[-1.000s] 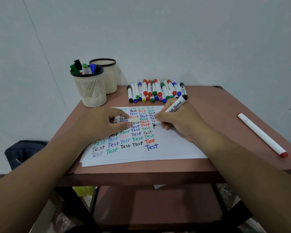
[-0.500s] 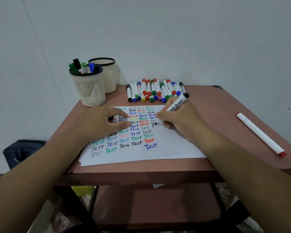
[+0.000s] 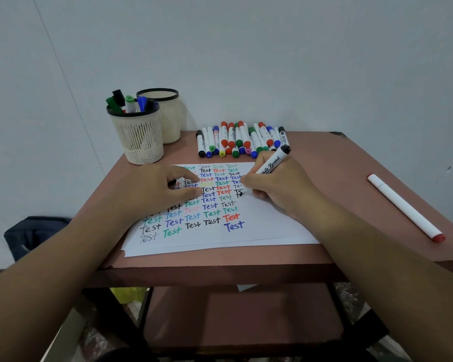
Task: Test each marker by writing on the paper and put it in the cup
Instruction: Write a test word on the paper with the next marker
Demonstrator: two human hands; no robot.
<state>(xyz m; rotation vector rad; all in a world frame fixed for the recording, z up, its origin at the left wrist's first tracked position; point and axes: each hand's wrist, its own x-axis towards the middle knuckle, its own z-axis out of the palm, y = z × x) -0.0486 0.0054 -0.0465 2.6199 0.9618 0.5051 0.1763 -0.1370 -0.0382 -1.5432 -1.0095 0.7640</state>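
Note:
My right hand grips a black whiteboard marker like a pen, its tip touching the white paper at the right end of rows of coloured "Test" words. My left hand rests on the sheet's left part, fingers curled, pinching a small dark piece that looks like the marker's cap. A mesh cup at the back left holds several markers. A second cup stands behind it. A row of several capped markers lies along the far edge.
A long white marker with a red cap lies alone on the right of the brown table. The wall is right behind the table. A lower shelf shows beneath, and a dark bag sits on the floor at left.
The marker tip has shifted slightly on the paper as a black word grows at the right end of a row. My left hand has stayed in place.

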